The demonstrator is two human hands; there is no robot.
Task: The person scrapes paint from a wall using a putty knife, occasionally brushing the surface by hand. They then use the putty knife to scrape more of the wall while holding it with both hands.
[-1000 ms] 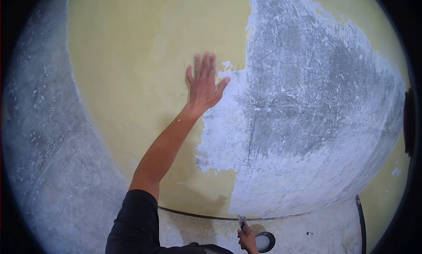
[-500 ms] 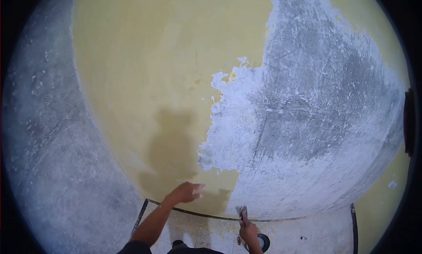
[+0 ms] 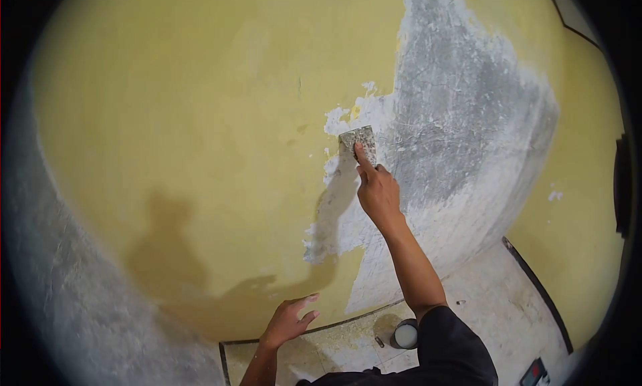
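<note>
My right hand (image 3: 379, 193) grips a scraper (image 3: 358, 136), the index finger stretched along its broad, speckled blade. The blade lies against the wall at the ragged left edge of a bare patch (image 3: 461, 112), where white and grey show beside yellow paint (image 3: 200, 85). The handle is hidden in my palm. Low in front of me, my left hand (image 3: 287, 324) hangs empty near the wall's foot, thumb and fingers apart. Flakes of yellow paint still cling just above the blade.
On the floor stands a dark round container (image 3: 405, 334) with whitish contents, a small dark object (image 3: 379, 342) beside it. A black and red device (image 3: 534, 372) lies at lower right. Dark trim (image 3: 538, 294) edges the floor, and a rough grey wall (image 3: 73, 266) rises at left.
My right hand has swung up from near the floor, bringing the scraper onto the patch's left edge. My left hand has dropped slightly. The view has shifted to the right.
</note>
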